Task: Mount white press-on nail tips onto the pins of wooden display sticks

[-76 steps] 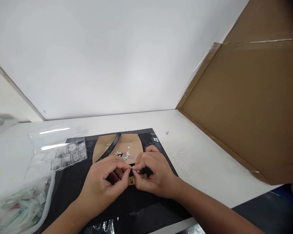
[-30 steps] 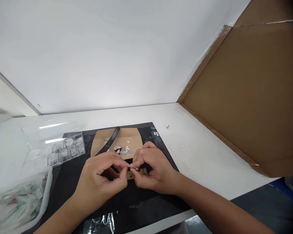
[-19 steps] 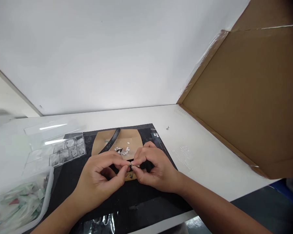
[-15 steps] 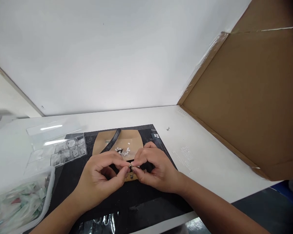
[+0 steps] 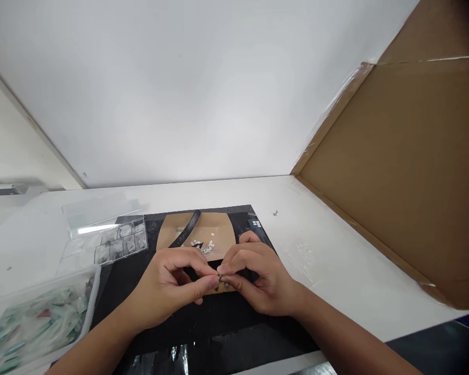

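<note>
My left hand [image 5: 175, 278] and my right hand [image 5: 258, 273] meet over a black mat [image 5: 203, 317], both closed in a pinch. Between their fingertips is a tiny metallic piece [image 5: 219, 277], mostly covered by the fingers, so its kind does not show. Just under the fingertips lies a small yellowish-brown strip [image 5: 230, 288] with shiny bits on it. Behind the hands stands a brown paper tray [image 5: 219, 221]. In it are small white pieces [image 5: 209, 246], and a dark curved nail file [image 5: 187, 229] lies across its left side.
A clear compartment box [image 5: 121, 242] with its lid raised stands at the back left. In front of it is a plastic tub [image 5: 94, 297] of small packets. White tabs [image 5: 257, 224] and clear strips [image 5: 303, 255] lie to the right. A cardboard panel [image 5: 394, 177] rises on the right.
The view has shifted slightly, so everything sits a little lower and further right. Both hands stay pinched together, and the fingertips now cover more of the brownish strip.
</note>
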`<state>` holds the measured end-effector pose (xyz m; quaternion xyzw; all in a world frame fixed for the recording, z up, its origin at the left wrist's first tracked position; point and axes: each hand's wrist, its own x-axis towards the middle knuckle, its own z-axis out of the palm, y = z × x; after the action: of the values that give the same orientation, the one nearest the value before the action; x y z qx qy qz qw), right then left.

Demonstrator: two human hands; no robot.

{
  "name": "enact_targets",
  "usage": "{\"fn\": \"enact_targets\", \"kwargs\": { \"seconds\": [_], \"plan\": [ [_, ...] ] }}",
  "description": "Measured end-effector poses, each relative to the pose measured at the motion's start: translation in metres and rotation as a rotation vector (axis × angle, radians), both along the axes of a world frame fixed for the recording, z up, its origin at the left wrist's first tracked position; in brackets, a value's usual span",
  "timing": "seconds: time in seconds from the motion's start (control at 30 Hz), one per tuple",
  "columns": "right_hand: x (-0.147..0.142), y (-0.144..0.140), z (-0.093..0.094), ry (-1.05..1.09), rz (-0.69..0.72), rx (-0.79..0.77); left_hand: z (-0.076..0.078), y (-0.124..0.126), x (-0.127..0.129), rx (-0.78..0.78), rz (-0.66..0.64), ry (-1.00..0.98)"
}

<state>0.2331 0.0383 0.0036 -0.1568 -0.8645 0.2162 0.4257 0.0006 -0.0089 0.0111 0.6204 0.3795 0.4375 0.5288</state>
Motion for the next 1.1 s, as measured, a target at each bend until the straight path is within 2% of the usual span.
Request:
{"fn": "enact_targets", "kwargs": {
  "seconds": [0.13, 0.37, 0.6, 0.87, 1.1],
  "plan": [
    [0.000, 0.000, -0.001, -0.007, 0.000, -0.005, 0.000, 0.001, -0.001, 0.038, 0.000, 0.071],
    [-0.004, 0.000, -0.003, 0.041, -0.003, -0.075, 0.004, 0.002, 0.000, 0.212, 0.036, 0.203],
    [-0.004, 0.004, -0.008, -0.038, -0.100, -0.063, -0.004, 0.002, 0.002, 0.234, 0.136, 0.286],
    [0.000, 0.015, -0.004, -0.156, -0.149, -0.025, -0.009, 0.007, 0.000, 0.615, 0.203, 0.405],
    [0.000, 0.014, -0.006, -0.163, -0.087, -0.017, -0.012, 0.006, -0.003, 0.760, 0.264, 0.456]
  ]
}}
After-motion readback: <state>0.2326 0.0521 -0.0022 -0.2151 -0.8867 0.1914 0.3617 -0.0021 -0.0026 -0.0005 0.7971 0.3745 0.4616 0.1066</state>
